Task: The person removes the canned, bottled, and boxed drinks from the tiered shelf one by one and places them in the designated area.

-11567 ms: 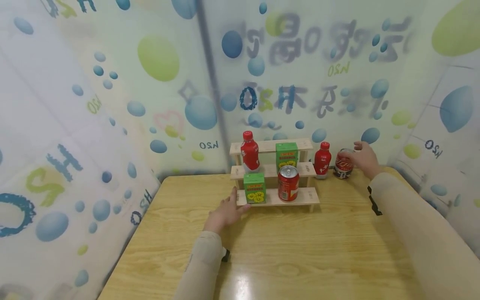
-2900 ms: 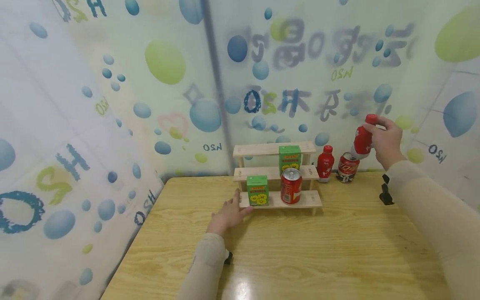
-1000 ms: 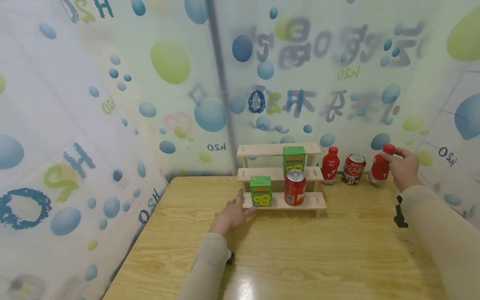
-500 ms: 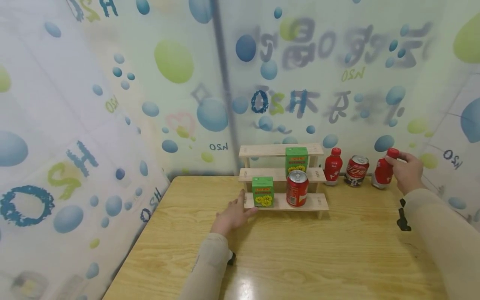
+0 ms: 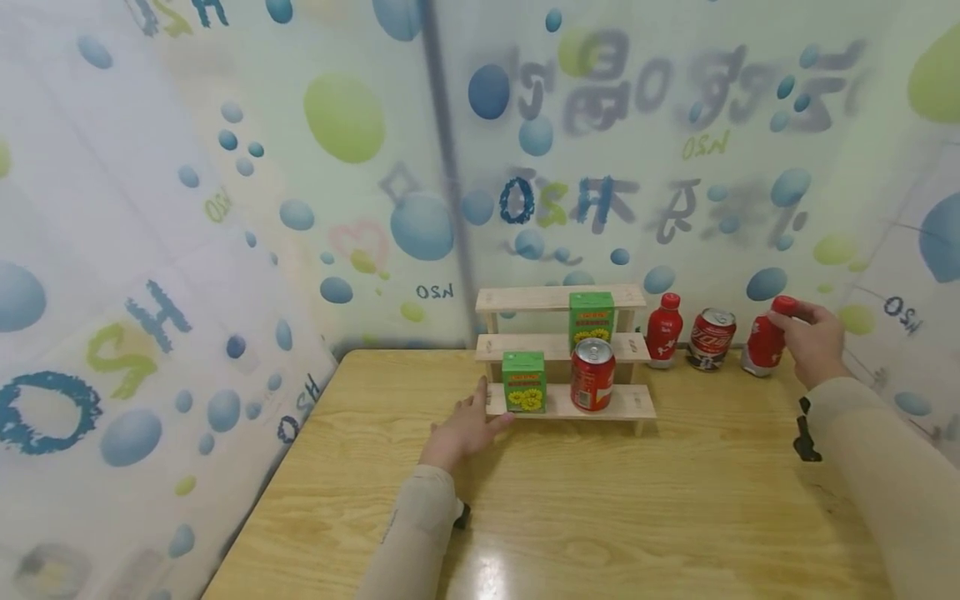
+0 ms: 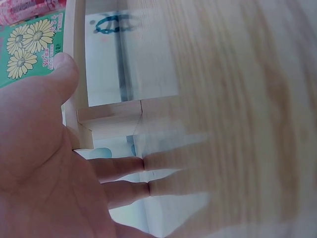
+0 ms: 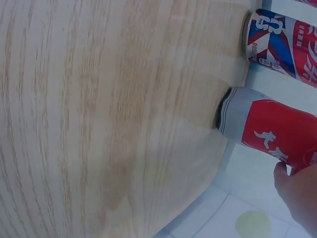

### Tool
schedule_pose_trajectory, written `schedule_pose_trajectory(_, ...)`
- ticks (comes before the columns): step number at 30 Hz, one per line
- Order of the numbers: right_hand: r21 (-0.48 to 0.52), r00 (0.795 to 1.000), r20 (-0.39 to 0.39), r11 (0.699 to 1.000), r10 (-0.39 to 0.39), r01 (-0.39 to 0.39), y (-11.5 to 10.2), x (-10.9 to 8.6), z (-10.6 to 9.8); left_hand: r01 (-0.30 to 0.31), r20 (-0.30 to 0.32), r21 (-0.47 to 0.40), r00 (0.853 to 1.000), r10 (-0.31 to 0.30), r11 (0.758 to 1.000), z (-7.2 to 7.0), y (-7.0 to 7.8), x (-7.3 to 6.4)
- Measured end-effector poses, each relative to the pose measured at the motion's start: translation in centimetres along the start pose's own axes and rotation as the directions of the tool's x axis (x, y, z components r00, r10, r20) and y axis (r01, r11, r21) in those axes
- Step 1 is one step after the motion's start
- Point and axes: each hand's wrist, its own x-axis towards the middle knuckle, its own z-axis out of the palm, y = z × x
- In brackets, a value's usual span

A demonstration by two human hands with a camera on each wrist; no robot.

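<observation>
My right hand (image 5: 816, 343) pinches a red plastic bottle (image 5: 763, 346) near its cap. The bottle leans slightly, and its grey base is at the tabletop in the right wrist view. Left of it stand a patterned red can (image 5: 710, 340) and another red bottle (image 5: 663, 332). My left hand (image 5: 462, 432) lies at the left end of a three-tier wooden shelf (image 5: 561, 347). In the left wrist view its thumb touches the lowest tier's edge, with straight fingers (image 6: 124, 192) reaching the table. On that tier are a green flower-print drink carton (image 5: 524, 383) and a red can (image 5: 592, 375).
A second green carton (image 5: 591, 321) stands behind the lower can, on the middle tier. The wooden table (image 5: 600, 508) ends against a printed curtain (image 5: 360, 208) at the back and sides.
The first bottle stood on the middle tier; later my right hand held it above the patterned can. Now it is down right of that can. My left hand has stayed at the shelf.
</observation>
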Motion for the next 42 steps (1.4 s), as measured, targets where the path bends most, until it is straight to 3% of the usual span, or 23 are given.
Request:
schedule_pose_trajectory(9,0.028,0.988,0.024,0.988,-0.151,0.151,-1.8,-0.2,-0.3,0.002,0.005,0.008,1.0,-0.002,1.0,-0.1,0.1,-0.1)
schedule_pose_trajectory(12,0.015,0.979,0.02,0.979,-0.203,0.202,-3.2,-0.5,-0.3,0.005,0.006,0.013,1.0,-0.005,1.0,-0.1,0.1,-0.1)
schedule_pose_trajectory(20,0.13,0.96,0.033,0.954,-0.276,0.27,-7.3,-1.8,0.5,0.011,0.004,0.004,1.0,-0.011,1.0,-0.2,0.1,0.0)
schedule_pose_trajectory(22,0.135,0.954,0.035,0.947,-0.299,0.292,-8.1,-2.2,0.9,0.01,0.004,0.008,1.0,-0.01,1.0,-0.1,0.1,0.1)
schedule_pose_trajectory(25,0.232,0.943,0.055,0.923,-0.328,0.308,-9.2,-2.7,1.9,0.009,0.005,0.005,1.0,-0.009,1.0,-0.1,0.1,0.1)
schedule_pose_trajectory(29,0.368,0.924,0.115,0.88,-0.365,0.302,-10.3,-3.5,3.6,0.004,0.006,-0.009,1.0,-0.004,1.0,-0.2,0.3,-0.1)
schedule_pose_trajectory(33,0.414,0.899,0.181,0.861,-0.397,0.297,-11.2,-4.6,5.7,-0.006,0.005,-0.017,1.0,0.006,1.0,-0.4,0.4,-0.4)
schedule_pose_trajectory(38,0.346,0.86,0.288,0.883,-0.421,0.316,-11.9,-6.1,8.1,0.0,0.008,-0.009,1.0,0.0,1.0,-0.2,0.4,-0.2)
schedule_pose_trajectory(42,0.219,0.826,0.372,0.905,-0.424,0.366,-12.3,-7.6,9.8,-0.003,0.005,0.001,1.0,0.003,1.0,-0.1,0.2,0.0)
